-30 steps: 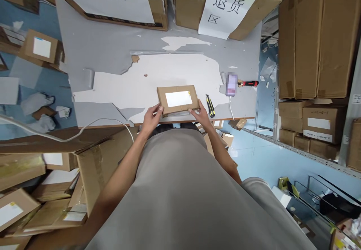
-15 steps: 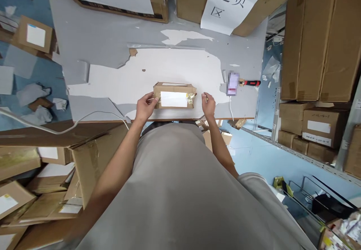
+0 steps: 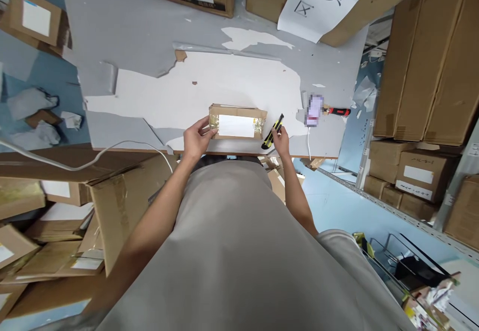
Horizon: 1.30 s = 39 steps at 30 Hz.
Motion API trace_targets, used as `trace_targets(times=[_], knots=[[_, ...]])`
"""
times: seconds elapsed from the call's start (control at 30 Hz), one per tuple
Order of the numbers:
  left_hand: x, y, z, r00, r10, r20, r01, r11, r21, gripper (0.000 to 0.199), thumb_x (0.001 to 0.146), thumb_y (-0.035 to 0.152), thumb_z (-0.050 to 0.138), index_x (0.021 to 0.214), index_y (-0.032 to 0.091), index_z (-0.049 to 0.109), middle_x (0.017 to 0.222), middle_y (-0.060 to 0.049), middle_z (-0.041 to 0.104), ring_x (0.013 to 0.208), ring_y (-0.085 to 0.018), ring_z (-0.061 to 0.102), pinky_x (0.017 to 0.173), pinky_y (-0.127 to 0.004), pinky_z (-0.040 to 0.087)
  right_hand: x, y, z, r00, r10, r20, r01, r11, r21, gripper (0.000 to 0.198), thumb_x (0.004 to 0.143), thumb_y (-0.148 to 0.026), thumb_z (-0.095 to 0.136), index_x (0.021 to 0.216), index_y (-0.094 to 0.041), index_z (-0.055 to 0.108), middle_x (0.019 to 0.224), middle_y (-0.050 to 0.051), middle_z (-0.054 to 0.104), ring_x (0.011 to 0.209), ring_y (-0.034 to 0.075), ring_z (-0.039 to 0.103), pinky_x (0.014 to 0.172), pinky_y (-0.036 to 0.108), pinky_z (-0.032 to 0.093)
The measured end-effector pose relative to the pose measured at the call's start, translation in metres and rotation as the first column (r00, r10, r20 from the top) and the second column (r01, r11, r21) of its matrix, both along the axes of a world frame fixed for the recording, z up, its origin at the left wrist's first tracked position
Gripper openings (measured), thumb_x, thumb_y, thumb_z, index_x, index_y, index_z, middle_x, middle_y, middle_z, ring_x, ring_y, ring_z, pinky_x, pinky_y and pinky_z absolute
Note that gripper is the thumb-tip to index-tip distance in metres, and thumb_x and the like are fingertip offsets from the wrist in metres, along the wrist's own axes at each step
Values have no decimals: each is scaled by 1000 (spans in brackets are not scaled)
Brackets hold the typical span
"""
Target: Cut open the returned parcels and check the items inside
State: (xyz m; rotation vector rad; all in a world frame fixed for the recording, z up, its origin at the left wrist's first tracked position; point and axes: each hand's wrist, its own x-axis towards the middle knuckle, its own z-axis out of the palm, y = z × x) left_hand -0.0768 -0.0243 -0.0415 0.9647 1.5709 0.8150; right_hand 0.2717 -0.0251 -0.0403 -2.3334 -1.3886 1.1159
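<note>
A small taped cardboard box with a white label on its near side rests by the table's front edge. My left hand grips its left end, thumb in front and fingers behind. To the right of the box, my right hand is closed on a yellow and black utility knife, which slants up to the right. The knife is apart from the box. I cannot make out whether its blade is out.
A phone with a blurred screen and a red and black tool lie at the right on the worn table. Large labelled boxes line the back. A big open carton stands at lower left, shelved boxes at right.
The utility knife now shows plainly in my right hand, turned to a slant; before, it was mostly hidden by the hand. My left hand stays at the box's left end. The view has shifted slightly.
</note>
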Motion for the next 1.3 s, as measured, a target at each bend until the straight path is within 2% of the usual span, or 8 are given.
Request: trace_targets(times=[0.1,0.27,0.37,0.47,0.57,0.7,1.13,1.3], knots=[[-4,-7,5,997,-23,-79,22,1000,-17,68,89,28,89,154,26,69,143,-12,86,123,-34,87,112,-53,73,-21,-5,29,984,26,-178,5,984,176,47,125,-58,34,136,-24,64,111,8,82,99,23,78,93,33,64],[-11,-12,11,967,-131,-219,130,991,-18,52,91,26,88,139,32,70,149,-6,82,110,-31,89,103,-45,72,-48,-2,92,952,301,-59,-282,936,211,63,126,-60,30,174,-26,54,119,8,87,98,27,82,99,41,66],[-12,-8,13,951,-164,-261,176,984,24,43,92,27,85,133,30,73,156,-5,78,109,-29,88,103,-41,69,-66,7,116,814,579,36,-576,799,169,60,126,-48,36,179,-28,55,152,11,82,126,34,81,107,45,65],[-12,-1,13,949,-184,-257,208,976,71,35,95,29,80,129,29,76,162,-5,76,107,-27,86,105,-39,68,-88,20,131,617,771,159,-780,626,-9,58,128,-41,36,182,-29,55,153,13,82,134,37,78,105,43,63],[-12,6,12,941,-220,-257,243,968,64,37,95,30,79,132,30,78,158,-4,79,108,-27,86,109,-40,67,-113,34,143,438,867,237,-851,485,-202,58,130,-39,35,184,-29,52,145,16,83,125,36,81,100,40,61],[-13,12,7,933,-248,-259,261,965,16,41,95,29,80,136,32,79,150,-1,84,116,-30,87,117,-43,63,-139,47,151,300,910,287,-871,383,-306,55,131,-37,33,182,-28,51,145,19,82,121,36,82,100,42,58],[-11,12,1,968,-197,-157,207,977,48,40,91,19,86,129,31,84,142,-1,86,112,-34,87,115,-46,63,-172,56,144,170,929,328,-862,301,-408,57,121,-8,31,170,-17,59,144,24,82,128,36,81,105,46,58],[-7,13,2,954,-203,-222,216,976,34,44,90,17,82,132,29,83,136,-2,87,110,-33,87,114,-45,62,-193,54,141,207,920,334,-860,334,-385,56,121,-5,36,170,-11,62,147,27,81,133,37,81,108,47,61]])
